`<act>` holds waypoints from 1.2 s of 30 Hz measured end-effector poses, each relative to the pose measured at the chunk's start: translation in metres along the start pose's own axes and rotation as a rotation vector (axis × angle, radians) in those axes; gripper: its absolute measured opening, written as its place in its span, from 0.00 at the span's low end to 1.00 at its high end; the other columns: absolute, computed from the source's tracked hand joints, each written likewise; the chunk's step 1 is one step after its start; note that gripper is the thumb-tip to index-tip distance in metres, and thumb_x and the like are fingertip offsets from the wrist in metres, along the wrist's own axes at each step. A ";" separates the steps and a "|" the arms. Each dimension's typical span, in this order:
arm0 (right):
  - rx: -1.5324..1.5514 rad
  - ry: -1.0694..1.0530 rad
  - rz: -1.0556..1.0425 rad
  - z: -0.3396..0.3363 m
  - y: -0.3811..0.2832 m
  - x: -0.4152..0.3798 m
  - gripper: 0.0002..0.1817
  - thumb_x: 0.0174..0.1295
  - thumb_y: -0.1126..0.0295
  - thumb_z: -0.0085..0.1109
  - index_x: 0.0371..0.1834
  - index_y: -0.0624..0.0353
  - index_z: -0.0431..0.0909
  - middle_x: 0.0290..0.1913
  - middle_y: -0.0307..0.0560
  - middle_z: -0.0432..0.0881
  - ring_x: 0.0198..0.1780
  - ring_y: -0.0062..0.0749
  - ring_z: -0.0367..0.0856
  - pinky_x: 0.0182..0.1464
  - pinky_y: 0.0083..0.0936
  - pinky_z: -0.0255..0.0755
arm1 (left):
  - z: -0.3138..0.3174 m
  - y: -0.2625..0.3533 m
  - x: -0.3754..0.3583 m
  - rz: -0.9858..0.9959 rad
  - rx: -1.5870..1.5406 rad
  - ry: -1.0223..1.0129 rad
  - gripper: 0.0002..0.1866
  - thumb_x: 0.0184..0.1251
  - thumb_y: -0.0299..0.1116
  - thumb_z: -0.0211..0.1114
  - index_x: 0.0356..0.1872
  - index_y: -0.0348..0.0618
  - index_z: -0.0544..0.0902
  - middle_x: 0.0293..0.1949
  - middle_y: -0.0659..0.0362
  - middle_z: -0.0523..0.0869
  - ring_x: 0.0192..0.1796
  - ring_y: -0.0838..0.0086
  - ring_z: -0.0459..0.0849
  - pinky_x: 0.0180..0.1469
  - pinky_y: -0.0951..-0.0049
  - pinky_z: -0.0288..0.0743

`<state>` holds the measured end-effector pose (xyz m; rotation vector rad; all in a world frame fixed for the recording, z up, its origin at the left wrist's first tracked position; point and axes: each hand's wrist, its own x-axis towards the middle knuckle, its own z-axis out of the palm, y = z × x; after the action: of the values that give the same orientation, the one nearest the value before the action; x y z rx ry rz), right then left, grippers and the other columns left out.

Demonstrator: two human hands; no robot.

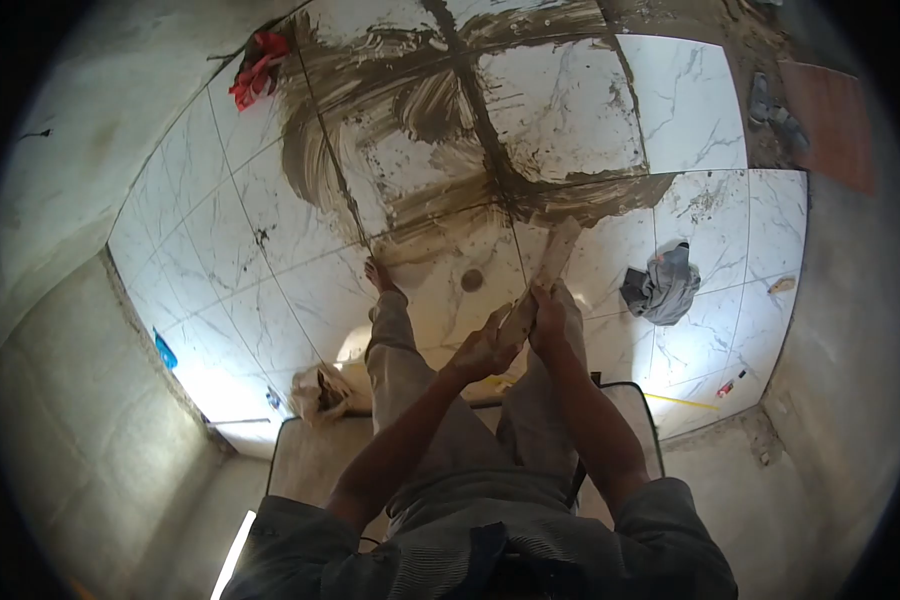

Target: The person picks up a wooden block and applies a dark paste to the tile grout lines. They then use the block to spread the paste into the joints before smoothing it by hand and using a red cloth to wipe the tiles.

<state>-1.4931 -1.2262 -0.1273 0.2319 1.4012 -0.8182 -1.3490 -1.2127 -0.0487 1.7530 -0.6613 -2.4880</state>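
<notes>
My left hand (485,350) is closed around the near end of a long, flat, pale board (558,252), which looks like wood. Farther along it, my right hand (552,318) is wrapped round the same board. The board slants forward and to the right, its far end at the edge of wet brown slurry (580,200) on the floor. That slurry lies along the joints and in swirls over the white marbled tiles (560,110). My bare left foot (377,274) rests on the tiles; the right foot is mostly hidden behind my hands.
A grey cloth (668,290) lies on the tiles at right, with a dark flat object beside it. A red cloth or bag (260,70) is at the far left. A plastic bag (320,392) sits by my left leg. Sandals (775,112) and a reddish board (828,125) are far right.
</notes>
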 end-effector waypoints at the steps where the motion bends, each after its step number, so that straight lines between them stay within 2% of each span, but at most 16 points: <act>1: -0.038 -0.027 -0.015 0.014 0.015 0.000 0.23 0.65 0.65 0.55 0.59 0.62 0.62 0.44 0.45 0.73 0.42 0.30 0.76 0.44 0.30 0.74 | -0.018 -0.016 0.001 0.212 0.340 0.152 0.39 0.59 0.42 0.65 0.68 0.43 0.55 0.46 0.48 0.77 0.43 0.62 0.83 0.41 0.63 0.79; 2: -0.021 -0.011 -0.042 0.027 0.034 -0.003 0.23 0.65 0.65 0.55 0.59 0.62 0.62 0.44 0.45 0.73 0.42 0.30 0.76 0.44 0.30 0.74 | -0.039 -0.035 0.000 0.431 0.678 0.299 0.40 0.58 0.43 0.66 0.68 0.43 0.55 0.48 0.46 0.77 0.46 0.56 0.82 0.45 0.58 0.78; 3: -0.035 0.011 -0.081 0.044 0.051 -0.006 0.24 0.64 0.66 0.56 0.60 0.62 0.61 0.45 0.46 0.73 0.42 0.30 0.77 0.44 0.29 0.75 | -0.058 -0.034 -0.010 0.460 0.694 0.267 0.40 0.58 0.43 0.66 0.68 0.43 0.55 0.48 0.46 0.77 0.46 0.56 0.82 0.45 0.58 0.78; 8: -0.106 0.073 -0.199 0.133 0.153 0.000 0.33 0.61 0.68 0.58 0.66 0.60 0.54 0.51 0.52 0.73 0.45 0.36 0.77 0.44 0.30 0.75 | -0.160 -0.034 -0.075 0.184 1.171 0.071 0.42 0.53 0.40 0.66 0.68 0.43 0.56 0.59 0.45 0.67 0.53 0.47 0.76 0.52 0.55 0.73; 11: -0.109 0.177 -0.293 0.177 0.212 0.001 0.37 0.60 0.68 0.58 0.70 0.61 0.49 0.55 0.55 0.71 0.47 0.38 0.76 0.46 0.30 0.74 | -0.221 -0.082 -0.091 0.408 1.109 0.204 0.42 0.53 0.36 0.65 0.69 0.44 0.55 0.59 0.46 0.67 0.52 0.47 0.76 0.49 0.53 0.73; 12: -0.098 0.162 -0.265 0.202 0.209 -0.015 0.38 0.60 0.68 0.58 0.70 0.61 0.47 0.55 0.55 0.71 0.48 0.37 0.76 0.47 0.29 0.74 | -0.235 -0.087 -0.099 0.534 1.075 0.276 0.40 0.51 0.36 0.69 0.66 0.45 0.58 0.52 0.46 0.70 0.45 0.46 0.79 0.42 0.51 0.78; 19: -0.035 0.236 -0.381 0.245 0.230 -0.015 0.40 0.55 0.64 0.63 0.70 0.61 0.54 0.53 0.54 0.74 0.51 0.34 0.75 0.51 0.28 0.71 | -0.266 -0.067 -0.116 0.340 1.182 0.239 0.40 0.55 0.35 0.64 0.69 0.43 0.54 0.53 0.46 0.69 0.44 0.47 0.80 0.40 0.52 0.78; 21: -0.220 0.225 -0.410 0.245 0.231 -0.009 0.31 0.58 0.67 0.59 0.64 0.65 0.60 0.47 0.51 0.77 0.47 0.35 0.77 0.48 0.29 0.72 | -0.277 -0.075 -0.101 0.366 1.190 0.219 0.41 0.53 0.34 0.64 0.69 0.44 0.53 0.54 0.45 0.69 0.44 0.46 0.79 0.40 0.52 0.78; 22: -0.200 0.239 -0.400 0.242 0.241 0.001 0.31 0.58 0.67 0.59 0.64 0.65 0.60 0.47 0.51 0.77 0.47 0.35 0.77 0.48 0.29 0.72 | -0.283 -0.078 -0.096 0.393 1.172 0.228 0.42 0.51 0.33 0.64 0.69 0.45 0.53 0.54 0.45 0.69 0.44 0.46 0.79 0.39 0.53 0.77; 24: -0.496 0.372 -0.619 0.238 0.262 0.027 0.35 0.59 0.65 0.59 0.67 0.65 0.57 0.45 0.53 0.78 0.45 0.37 0.78 0.48 0.29 0.72 | -0.293 -0.077 -0.084 0.389 1.200 0.223 0.40 0.51 0.33 0.64 0.67 0.45 0.57 0.53 0.45 0.69 0.44 0.47 0.80 0.39 0.53 0.78; 25: -0.481 0.385 -0.616 0.234 0.266 0.038 0.35 0.59 0.65 0.59 0.67 0.65 0.57 0.45 0.53 0.78 0.45 0.37 0.78 0.48 0.29 0.72 | -0.298 -0.075 -0.076 0.392 1.204 0.237 0.38 0.50 0.34 0.64 0.65 0.45 0.60 0.53 0.46 0.70 0.43 0.49 0.80 0.38 0.54 0.78; 27: -0.321 0.118 -0.293 0.226 0.279 0.051 0.37 0.59 0.62 0.59 0.70 0.62 0.53 0.45 0.57 0.79 0.43 0.39 0.79 0.49 0.31 0.72 | -0.314 -0.075 -0.063 0.429 1.228 0.199 0.36 0.49 0.34 0.65 0.63 0.46 0.62 0.51 0.46 0.71 0.43 0.49 0.80 0.38 0.54 0.78; 31: -0.171 0.084 -0.259 0.235 0.255 0.039 0.38 0.60 0.60 0.58 0.71 0.59 0.51 0.44 0.58 0.79 0.42 0.42 0.80 0.49 0.33 0.72 | -0.339 -0.066 -0.032 0.408 1.294 0.140 0.32 0.47 0.35 0.65 0.57 0.47 0.67 0.47 0.47 0.72 0.42 0.51 0.80 0.37 0.55 0.78; 33: -0.038 0.072 -0.138 0.242 0.259 0.058 0.38 0.61 0.59 0.58 0.70 0.59 0.51 0.42 0.56 0.79 0.42 0.41 0.79 0.46 0.33 0.74 | -0.338 -0.056 -0.017 0.395 1.378 0.104 0.33 0.48 0.34 0.64 0.60 0.44 0.65 0.45 0.46 0.72 0.40 0.49 0.79 0.36 0.55 0.78; 35: -0.056 0.131 -0.172 0.259 0.242 0.069 0.38 0.60 0.60 0.59 0.69 0.61 0.51 0.43 0.56 0.78 0.43 0.40 0.79 0.45 0.32 0.74 | -0.332 -0.045 -0.003 0.555 1.389 0.132 0.36 0.49 0.32 0.63 0.63 0.41 0.61 0.44 0.44 0.72 0.41 0.47 0.78 0.37 0.54 0.78; 36: -0.086 0.197 -0.206 0.267 0.236 0.078 0.37 0.60 0.60 0.59 0.68 0.62 0.51 0.44 0.57 0.78 0.43 0.39 0.78 0.43 0.32 0.74 | -0.338 -0.047 0.013 0.523 1.396 0.137 0.38 0.51 0.29 0.59 0.67 0.42 0.56 0.44 0.43 0.72 0.39 0.45 0.79 0.38 0.50 0.76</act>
<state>-1.1410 -1.2458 -0.2212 0.1035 1.6615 -0.9206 -1.0376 -1.2832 -0.1702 1.4570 -2.7577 -1.4287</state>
